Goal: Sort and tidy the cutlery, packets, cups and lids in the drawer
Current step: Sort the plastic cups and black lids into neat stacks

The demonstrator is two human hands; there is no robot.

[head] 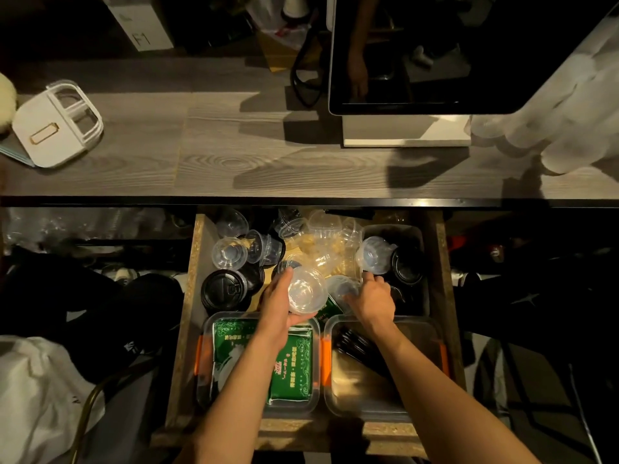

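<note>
Forearms reach into open drawer (187, 313). Left hand (278, 304) fingers wrap clear cup (306, 293); right hand (373, 301) fingers pinch another cup (343, 289). Beyond, loose cups (321, 236) and black lids (224, 289) crowd together; a nudge might topple them.

Back of drawer (201, 249) runs under counter (234, 175) front edge; cups there hidden in shadow. Right hand (371, 301) fingertips buried among clear cups (341, 288), grip can't be read. Green packets (294, 363) partly covered by left forearm, print too small to read. Black cutlery (351, 343) in right tub partly under right forearm. Cup sleeve (552, 128) at counter's right end blurred, cut by frame edge. Both elbows cut off at bottom.
</note>
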